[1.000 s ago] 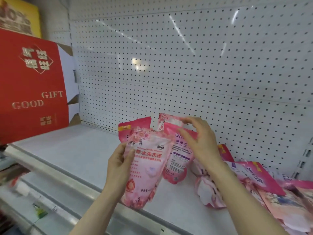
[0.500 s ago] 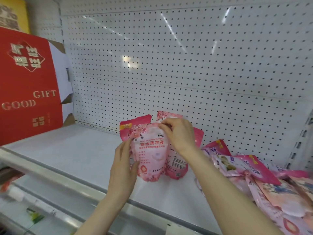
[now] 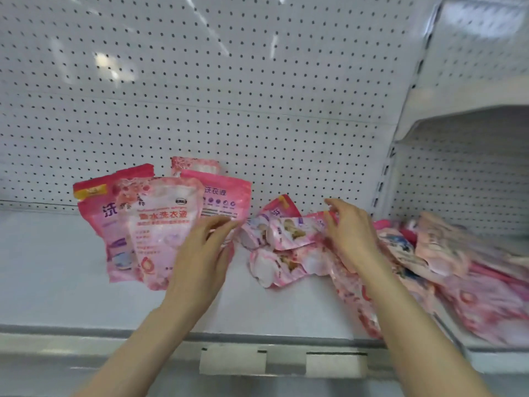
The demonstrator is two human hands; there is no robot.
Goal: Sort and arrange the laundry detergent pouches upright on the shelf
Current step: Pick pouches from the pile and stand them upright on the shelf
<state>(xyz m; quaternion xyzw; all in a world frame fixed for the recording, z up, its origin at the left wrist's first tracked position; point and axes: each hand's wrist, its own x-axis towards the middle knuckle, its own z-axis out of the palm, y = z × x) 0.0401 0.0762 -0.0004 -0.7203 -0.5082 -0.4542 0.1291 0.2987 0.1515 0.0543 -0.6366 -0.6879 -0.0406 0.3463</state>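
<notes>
My left hand (image 3: 200,253) rests open against the upright pink plastic detergent pouches (image 3: 163,224) at centre-left; right hand (image 3: 350,233), fingers spread, touches the crumpled pink pouch pile (image 3: 286,253) lower right on the white metal shelf (image 3: 57,267).

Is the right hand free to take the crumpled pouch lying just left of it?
Probably yes. The right hand is open, fingers spread above the heap, and the crumpled pouch lies on top with nothing over it.
</notes>
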